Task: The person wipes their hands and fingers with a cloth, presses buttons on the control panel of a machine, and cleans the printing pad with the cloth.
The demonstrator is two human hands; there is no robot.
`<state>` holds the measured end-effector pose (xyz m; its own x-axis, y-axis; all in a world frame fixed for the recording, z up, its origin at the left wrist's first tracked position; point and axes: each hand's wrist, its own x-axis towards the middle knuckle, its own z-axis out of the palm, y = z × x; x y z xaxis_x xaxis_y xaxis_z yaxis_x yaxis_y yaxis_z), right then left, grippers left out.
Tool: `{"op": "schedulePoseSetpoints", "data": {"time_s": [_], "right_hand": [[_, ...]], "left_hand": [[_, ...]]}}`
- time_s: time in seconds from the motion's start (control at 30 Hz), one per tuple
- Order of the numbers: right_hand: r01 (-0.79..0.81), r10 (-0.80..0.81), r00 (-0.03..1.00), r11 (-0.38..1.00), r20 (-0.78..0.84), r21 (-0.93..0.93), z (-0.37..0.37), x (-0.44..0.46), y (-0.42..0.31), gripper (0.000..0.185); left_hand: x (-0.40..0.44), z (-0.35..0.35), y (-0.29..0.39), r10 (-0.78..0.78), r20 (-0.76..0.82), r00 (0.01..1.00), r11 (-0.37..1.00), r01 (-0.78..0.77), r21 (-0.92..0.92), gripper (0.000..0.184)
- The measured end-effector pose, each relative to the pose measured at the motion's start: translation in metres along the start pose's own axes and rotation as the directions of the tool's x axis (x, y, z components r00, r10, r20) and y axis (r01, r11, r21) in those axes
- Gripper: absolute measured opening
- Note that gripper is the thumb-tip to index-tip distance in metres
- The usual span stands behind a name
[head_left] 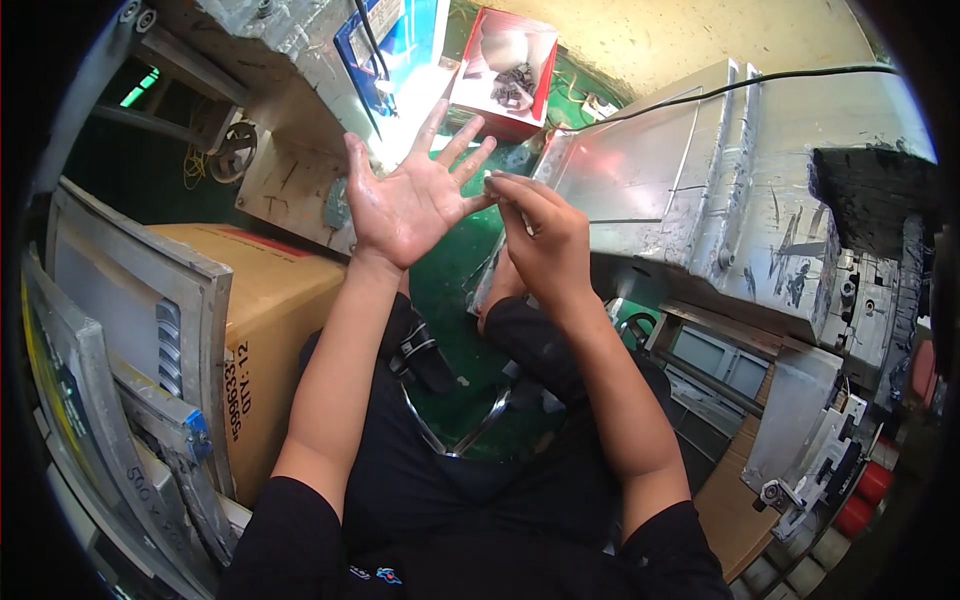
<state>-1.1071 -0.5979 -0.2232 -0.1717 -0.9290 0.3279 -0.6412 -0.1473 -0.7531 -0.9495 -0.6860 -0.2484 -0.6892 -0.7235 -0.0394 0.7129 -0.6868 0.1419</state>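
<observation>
My left hand [413, 205] is raised with its palm toward me and its fingers spread, holding nothing. Beside it, my right hand [545, 232] is closed in a pinch, its fingertips meeting the tip of my left little finger. A tiny pale spot shows at those fingertips, too small to name. Beyond the hands stands a red box [545, 100] with a white inside, holding small dark pieces and a whitish bundle. Close to the left fingers, a blue and white box [365, 65] leans by a brightly lit patch.
A metal machine table [640, 150] fills the right side, with a black cable [740, 82] across it. On the left are a cardboard box [275, 300] and several stacked metal frames [215, 330]. Below the hands lies green floor [440, 290], with a chrome stool leg [490, 420].
</observation>
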Motion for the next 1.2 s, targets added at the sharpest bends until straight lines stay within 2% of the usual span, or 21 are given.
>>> {"op": "schedulePoseSetpoints", "data": {"time_s": [0.1,0.13,0.2,0.23,0.3,0.33,0.37,0.4,0.43,0.47,0.5,0.6,0.7,0.73,0.8,0.83,0.87,0.97,1.07,1.1,1.2], "right_hand": [[0.115,-0.13,0.984,0.986,0.124,0.121,0.002,-0.004,-0.003,0.024],[-0.017,-0.044,0.971,0.968,0.236,0.25,-0.007,-0.001,-0.009,0.026],[0.0,-0.022,0.998,0.947,0.066,0.322,-0.01,0.006,-0.016,0.027],[0.015,-0.009,1.0,0.935,-0.019,0.355,-0.011,0.009,-0.017,0.028],[0.029,-0.017,0.998,0.972,-0.052,0.234,-0.014,0.013,-0.013,0.031],[0.058,-0.049,0.997,0.983,-0.059,0.173,-0.012,0.012,-0.008,0.032],[0.089,-0.082,0.995,0.99,-0.062,0.113,-0.011,0.011,-0.002,0.033],[0.121,-0.121,0.99,0.993,0.071,-0.001,-0.014,0.008,0.006,0.038],[0.148,-0.143,0.987,0.987,0.077,-0.068,-0.014,0.009,0.004,0.039],[0.173,-0.163,0.983,0.976,0.084,-0.133,-0.015,0.009,0.002,0.04],[0.198,-0.183,0.979,0.96,0.092,-0.196,-0.014,0.009,-0.001,0.042],[0.08,-0.071,0.985,0.996,0.158,-0.046,-0.016,0.007,-0.001,0.038],[-0.034,0.015,0.974,0.996,0.226,0.079,-0.011,0.004,-0.002,0.039],[-0.074,0.044,0.967,0.991,0.249,0.111,-0.009,0.002,-0.002,0.042],[-0.319,0.24,0.939,0.877,0.247,0.359,0.0,-0.004,0.006,0.052],[-0.453,0.354,0.891,0.743,0.286,0.492,0.0,-0.005,0.003,0.061],[-0.552,0.461,0.828,0.569,0.32,0.609,0.0,-0.005,0.001,0.07],[-0.64,0.597,0.713,0.342,0.367,0.688,-0.01,0.0,0.001,0.074],[-0.682,0.628,0.623,0.142,0.467,0.718,-0.023,0.002,0.0,0.073],[-0.682,0.628,0.595,0.064,0.501,0.729,-0.025,0.002,-0.002,0.071],[-0.551,0.497,0.775,0.233,0.389,0.801,-0.027,0.002,0.0,0.068]], "left_hand": [[0.002,-0.001,-0.003,0.079,-0.046,0.996,0.996,-0.077,0.044,0.106],[0.003,-0.001,-0.003,0.147,-0.063,0.987,0.985,-0.141,0.098,0.105],[0.001,0.001,-0.001,0.227,-0.049,0.973,0.952,-0.211,0.224,0.094],[0.001,0.0,-0.003,0.12,-0.054,0.991,0.934,-0.094,0.346,0.092],[0.001,-0.001,-0.016,-0.092,-0.103,0.99,0.816,0.134,0.562,0.086],[-0.002,0.007,-0.025,-0.193,-0.11,0.975,0.853,0.222,0.473,0.07],[-0.001,0.006,-0.032,-0.186,-0.104,0.977,0.876,0.213,0.432,0.065],[0.0,0.001,-0.039,-0.179,-0.099,0.979,0.897,0.204,0.393,0.061],[0.0,0.002,-0.041,-0.175,-0.096,0.98,0.914,0.198,0.354,0.056],[0.001,0.002,-0.038,-0.137,-0.13,0.982,0.938,0.17,0.301,0.046],[0.001,0.002,-0.034,-0.044,-0.164,0.986,0.924,0.103,0.367,0.044],[0.004,-0.003,-0.024,0.25,-0.194,0.949,0.847,-0.117,0.519,0.037],[0.004,-0.002,-0.021,0.463,-0.087,0.882,0.61,-0.246,0.753,0.04],[0.003,-0.001,-0.022,0.459,-0.035,0.888,0.489,-0.219,0.844,0.033],[0.0,-0.002,-0.028,0.33,0.129,0.935,0.165,-0.192,0.967,0.03],[-0.001,-0.001,-0.032,0.242,0.19,0.951,-0.008,-0.194,0.981,0.029],[-0.001,0.0,-0.036,0.254,0.17,0.952,0.016,-0.18,0.984,0.03],[0.001,-0.002,-0.031,0.174,0.279,0.944,-0.086,-0.268,0.96,0.031],[0.004,-0.005,-0.028,0.147,0.327,0.933,-0.117,-0.312,0.943,0.034],[0.003,-0.005,-0.028,0.182,0.28,0.943,-0.078,-0.27,0.96,0.033],[0.002,-0.006,-0.027,0.311,0.088,0.947,0.091,-0.121,0.988,0.031]]}}
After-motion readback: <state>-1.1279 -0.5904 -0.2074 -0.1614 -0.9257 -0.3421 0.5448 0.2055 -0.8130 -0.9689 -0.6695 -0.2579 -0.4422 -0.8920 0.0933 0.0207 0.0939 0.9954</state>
